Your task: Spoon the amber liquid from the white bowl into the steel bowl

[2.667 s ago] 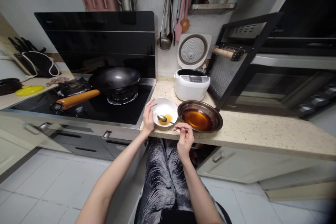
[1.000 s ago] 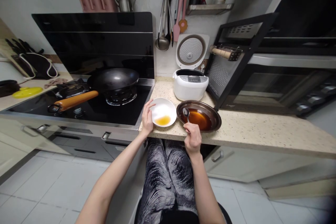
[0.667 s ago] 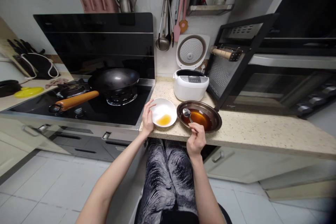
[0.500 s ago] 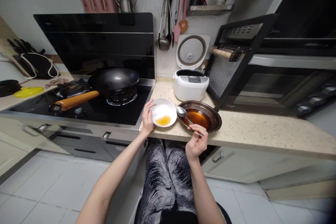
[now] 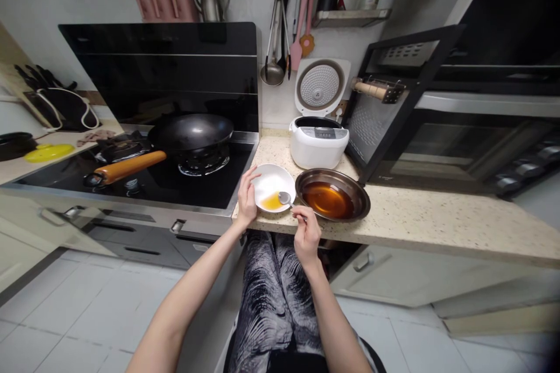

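A white bowl (image 5: 272, 178) stands at the counter's front edge with a small pool of amber liquid (image 5: 270, 202) in its bottom. My left hand (image 5: 248, 195) grips the bowl's left rim, thumb inside and fingers round the outer wall. In my right hand (image 5: 308, 232) is a metal spoon (image 5: 284, 198), held by its handle; the spoon's head is inside the bowl at the right side of the liquid. Just right of the bowl sits a wide metal basin (image 5: 364, 198) holding darker amber-brown liquid (image 5: 328, 200).
Behind the basin stands a white rice cooker (image 5: 318, 148) with its lid raised. A black wok (image 5: 190, 131) with a wooden handle (image 5: 131, 168) rests on the stove at left. An oven (image 5: 472, 145) and a black rack (image 5: 371, 122) border the right side. Utensils (image 5: 280, 29) hang behind.
My right hand has moved left with the spoon, from over the metal basin into the white bowl. The left hand stays on the bowl's rim.
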{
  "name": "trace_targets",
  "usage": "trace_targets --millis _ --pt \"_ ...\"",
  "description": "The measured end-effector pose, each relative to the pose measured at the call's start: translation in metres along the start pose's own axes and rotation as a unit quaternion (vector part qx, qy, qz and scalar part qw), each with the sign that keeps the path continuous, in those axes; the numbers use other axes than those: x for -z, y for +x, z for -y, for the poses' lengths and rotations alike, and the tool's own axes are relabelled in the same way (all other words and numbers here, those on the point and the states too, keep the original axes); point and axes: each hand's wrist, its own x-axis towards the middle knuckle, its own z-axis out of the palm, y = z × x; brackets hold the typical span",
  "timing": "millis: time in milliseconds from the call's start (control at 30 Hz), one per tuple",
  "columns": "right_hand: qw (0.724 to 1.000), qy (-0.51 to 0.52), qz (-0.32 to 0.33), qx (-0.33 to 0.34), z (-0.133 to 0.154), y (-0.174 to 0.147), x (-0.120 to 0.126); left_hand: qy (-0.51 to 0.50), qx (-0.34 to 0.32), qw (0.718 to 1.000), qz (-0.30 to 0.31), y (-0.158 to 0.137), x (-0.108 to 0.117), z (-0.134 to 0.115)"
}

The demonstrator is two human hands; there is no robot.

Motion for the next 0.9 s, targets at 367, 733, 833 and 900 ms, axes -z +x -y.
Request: trace_targets --millis 367,733,833,900 --pt "0.994 0.054 0.008 -0.095 0.000 0.000 0.003 0.001 -0.004 1.000 0.001 0.000 0.000 -0.002" --pt "0.960 0.188 -0.039 -0.202 0.001 -0.006 -0.017 0.008 -0.002 1.000 -0.001 0.000 -0.001 -0.002" --pt "0.961 0.187 -0.048 -0.199 0.006 -0.008 -0.022 0.006 -0.003 1.000 0.000 0.000 -0.001 -0.002" --pt "0.962 0.184 -0.051 -0.194 0.009 -0.008 -0.023 0.004 -0.002 1.000 0.000 0.000 -0.001 -0.003"
